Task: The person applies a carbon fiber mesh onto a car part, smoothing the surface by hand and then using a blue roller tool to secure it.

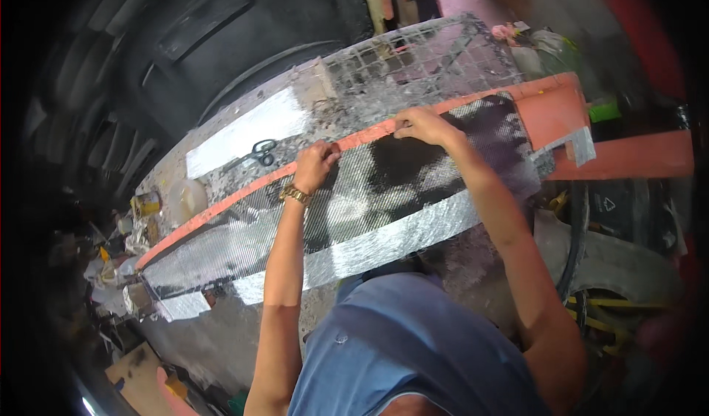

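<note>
From afar, I have my left hand and right hand apart, fingers bent at the far rim of the orange panel, grip unclear, seemingly settling the woven cloth laid across it, which next calls for even pressing along that rim.

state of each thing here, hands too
Woven fabric: spread over the orange piece, patchy dark and silvery
Orange piece: far edge and right end uncovered
Left hand: fingers bent, at the fabric's far edge
Right hand: fingers bent, near that edge
Scissors: lying down, blades unclear
White sheet: lying flat
</note>
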### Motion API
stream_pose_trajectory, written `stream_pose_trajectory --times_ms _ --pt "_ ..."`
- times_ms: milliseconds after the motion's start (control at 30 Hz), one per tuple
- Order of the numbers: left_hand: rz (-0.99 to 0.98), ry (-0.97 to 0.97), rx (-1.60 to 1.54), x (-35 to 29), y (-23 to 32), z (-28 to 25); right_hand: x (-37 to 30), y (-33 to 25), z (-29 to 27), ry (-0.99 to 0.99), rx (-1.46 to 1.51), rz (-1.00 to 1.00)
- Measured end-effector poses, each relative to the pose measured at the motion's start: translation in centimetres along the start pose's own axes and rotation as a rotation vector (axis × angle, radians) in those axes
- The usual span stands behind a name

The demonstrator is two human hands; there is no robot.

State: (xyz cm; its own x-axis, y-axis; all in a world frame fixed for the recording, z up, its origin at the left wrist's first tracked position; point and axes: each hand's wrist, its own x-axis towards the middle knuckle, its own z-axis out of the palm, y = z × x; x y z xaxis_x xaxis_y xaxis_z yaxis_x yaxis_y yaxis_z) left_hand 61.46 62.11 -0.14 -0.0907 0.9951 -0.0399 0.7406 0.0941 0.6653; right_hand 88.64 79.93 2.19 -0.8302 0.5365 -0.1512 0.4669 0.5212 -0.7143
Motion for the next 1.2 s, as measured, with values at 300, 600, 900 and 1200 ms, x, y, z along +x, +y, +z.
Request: stream_pose_trajectory --times_ms 300,600,900,1200 --pt "-0.099 -0.109 0.023 -1.0 -0.1 -3.2 -1.0 1.1 -1.9 -0.034 0.087 0.121" --pt "-0.034 -0.088 0.018 -1.7 -2.1 -3.3 -0.3 0.0 -2.5 -0.065 0.074 0.147" --pt "-0.097 -0.064 -0.107 -5.1 -4.8 -6.7 -4.2 4.1 -6.3 -0.028 -0.195 0.063" --pt "-0.076 -0.022 -0.062 -6.2 -4.9 -8.2 -12.2 15.6 -20.6 -0.117 -0.115 0.387"
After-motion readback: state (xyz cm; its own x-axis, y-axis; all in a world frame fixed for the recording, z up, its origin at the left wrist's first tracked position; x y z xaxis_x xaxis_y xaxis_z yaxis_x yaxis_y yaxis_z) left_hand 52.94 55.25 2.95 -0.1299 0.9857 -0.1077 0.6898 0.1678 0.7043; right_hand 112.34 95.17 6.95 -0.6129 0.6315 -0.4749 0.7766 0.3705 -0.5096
